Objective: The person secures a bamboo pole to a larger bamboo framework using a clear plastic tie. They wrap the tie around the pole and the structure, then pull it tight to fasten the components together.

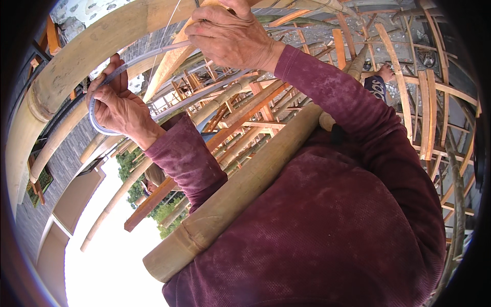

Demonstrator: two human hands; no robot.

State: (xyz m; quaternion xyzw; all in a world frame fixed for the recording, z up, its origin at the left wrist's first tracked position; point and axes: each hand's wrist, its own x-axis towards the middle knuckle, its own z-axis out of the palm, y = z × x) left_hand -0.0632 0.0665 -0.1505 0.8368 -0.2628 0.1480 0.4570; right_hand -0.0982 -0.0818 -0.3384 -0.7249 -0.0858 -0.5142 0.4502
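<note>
In the upper left, my left hand (118, 105) is closed round a clear, bluish plastic hose (144, 57), which loops down below the fingers. From there the hose runs right to the edge of my right hand (232, 38). That hand is raised at the top of the view with its fingers curled in, against a pale wooden strip (166, 66). What its fingertips grip is cut off by the upper edge and hidden. A thick bamboo pole (115, 41) curves past just beyond both hands. Close to my chest lies another bamboo pole (240, 192), slanting across my maroon shirt.
Many bamboo poles and reddish wooden bars (153, 204) crisscross below and behind my arms. A thin white string (164, 38) hangs near the wooden strip. Another person's hand (386, 72) and dark sleeve show at the right. Part of a second person (153, 179) shows lower left.
</note>
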